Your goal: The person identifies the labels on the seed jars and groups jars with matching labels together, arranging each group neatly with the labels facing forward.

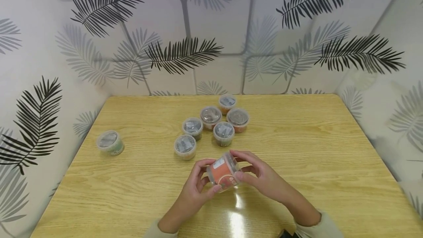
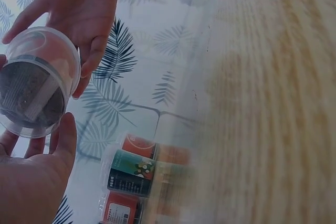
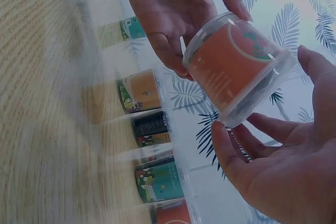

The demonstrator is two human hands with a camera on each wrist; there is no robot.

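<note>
A clear plastic tub with an orange label [image 1: 222, 173] is held tilted above the front middle of the table, its lidded end turned to the right. My left hand [image 1: 195, 190] grips it round the base end, thumb along the lower side. Fingers and thumb of my right hand [image 1: 264, 177] hold the lid rim from the other side. In the left wrist view the tub [image 2: 37, 98] shows a dark filling and a pale packet through its end. The orange label [image 3: 226, 61], with a round emblem, faces the right wrist view.
Several similar lidded tubs stand grouped beyond the hands, the nearest ones being a pale tub [image 1: 185, 147] and a dark one [image 1: 223, 134]. A green-labelled tub [image 1: 110, 143] sits apart at the left. The wooden table [image 1: 314, 131] meets a leaf-patterned backdrop [image 1: 214, 21] behind.
</note>
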